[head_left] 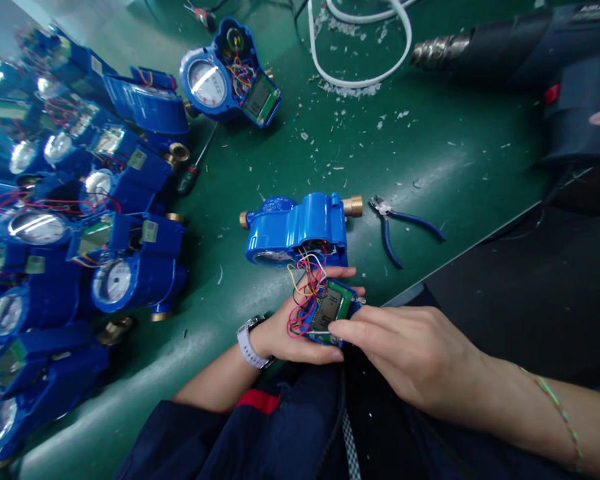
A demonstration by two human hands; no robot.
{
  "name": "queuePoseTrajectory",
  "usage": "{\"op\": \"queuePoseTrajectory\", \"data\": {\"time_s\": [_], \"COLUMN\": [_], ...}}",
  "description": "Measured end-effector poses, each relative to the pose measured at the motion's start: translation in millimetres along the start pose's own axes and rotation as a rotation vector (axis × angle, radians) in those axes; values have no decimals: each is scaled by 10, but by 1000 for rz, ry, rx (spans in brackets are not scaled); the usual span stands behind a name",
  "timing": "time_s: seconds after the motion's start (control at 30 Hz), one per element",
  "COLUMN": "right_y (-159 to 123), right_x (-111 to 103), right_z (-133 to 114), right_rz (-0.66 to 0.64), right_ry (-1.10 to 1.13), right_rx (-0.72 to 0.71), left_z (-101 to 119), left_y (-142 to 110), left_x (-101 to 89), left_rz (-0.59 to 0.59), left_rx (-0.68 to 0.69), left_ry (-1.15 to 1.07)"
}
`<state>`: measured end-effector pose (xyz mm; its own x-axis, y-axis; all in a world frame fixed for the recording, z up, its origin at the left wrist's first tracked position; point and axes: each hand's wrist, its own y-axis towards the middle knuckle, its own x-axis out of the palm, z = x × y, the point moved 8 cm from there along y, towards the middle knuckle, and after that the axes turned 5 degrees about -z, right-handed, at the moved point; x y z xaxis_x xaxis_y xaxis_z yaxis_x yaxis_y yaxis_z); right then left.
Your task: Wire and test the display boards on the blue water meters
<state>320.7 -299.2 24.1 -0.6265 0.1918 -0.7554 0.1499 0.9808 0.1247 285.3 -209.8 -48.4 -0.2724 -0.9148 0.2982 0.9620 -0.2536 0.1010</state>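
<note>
My left hand point(300, 333) cradles a small green circuit board with a grey LCD display point(329, 308), seated in a blue cover, its thumb along the near edge and fingers behind. My right hand point(405, 347) is curled, index fingertip pressed on the board's near right side; its thumb is mostly hidden. A bundle of red, yellow, white and black wires point(307, 283) runs from the board into a blue water meter point(297, 227). That meter lies on its side just beyond my hands, a brass threaded end pointing right.
Many blue meters point(115, 280) crowd the left side. Another opened meter point(207, 80) sits at the back, a screwdriver point(190, 175) near it. Blue-handled cutters point(395, 223) lie to the right. A heat gun point(505, 47) and white cable point(360, 83) are beyond, among scattered scraps on the green table point(290, 160).
</note>
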Motion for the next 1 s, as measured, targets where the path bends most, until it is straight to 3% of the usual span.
{"op": "queuePoseTrajectory", "data": {"time_s": [0.13, 0.27, 0.53, 0.73, 0.87, 1.0], "right_y": [-18, -13, 50, 16, 38, 55], "right_x": [-53, -126, -196, -216, -297, -154], "right_z": [-48, -105, -94, -9, 9, 1], "right_rz": [21, 14, -11, -210, -148, -153], "right_ry": [-243, -336, -352, -166, -235, -289], "right_rx": [-50, -111, -136, -131, -124, -127], "left_z": [-33, -47, -30, -49, -14, -51], "left_y": [-27, -49, -47, -61, -56, -60], "left_x": [-3, -11, -12, -16, -20, -33], "left_rz": [-9, -6, -26, -22, -34, -35], "left_rx": [10, 25, 8, -7, 0, 4], "left_ry": [-5, -21, 13, 6, 56, 44]}}
